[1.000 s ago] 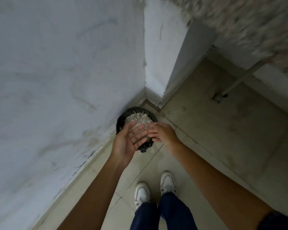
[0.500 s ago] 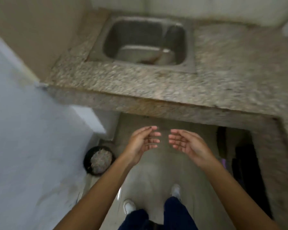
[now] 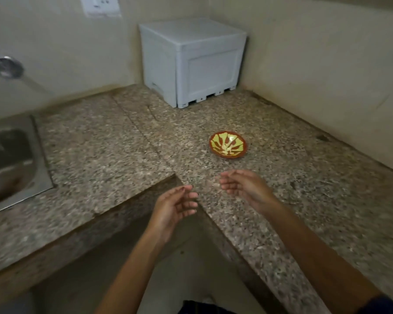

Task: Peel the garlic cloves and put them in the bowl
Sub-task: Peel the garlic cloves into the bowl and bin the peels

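We have turned from the floor bin to the counter [image 3: 114, 141]; both the left hand [image 3: 176, 206] and the right hand [image 3: 244, 188] hang relaxed, empty, near the bowl [image 3: 228, 144], peeling seemingly done

View swung up and right: from the floor corner 1.0 s ago, past the counter edge 0.5 s ago, now onto the inner corner of the granite counter [image 3: 114, 141]. Black bin of peelings and the shoes gone from frame. Sink [image 3: 11, 159], centre-top 0.5 s ago, now cut off at 9 o'clock. New in view: red-and-yellow bowl [image 3: 228, 144] at 1 o'clock, grey box [image 3: 192, 61] at 12 o'clock, wall socket [image 3: 101, 5] at 11 o'clock, tap [image 3: 6, 66] at 10 o'clock. Left hand [image 3: 174, 206] and right hand [image 3: 245, 188], together over the bin 1.0 s ago, now apart, fingers loosely curved, empty; right hand over the counter, left at its edge.
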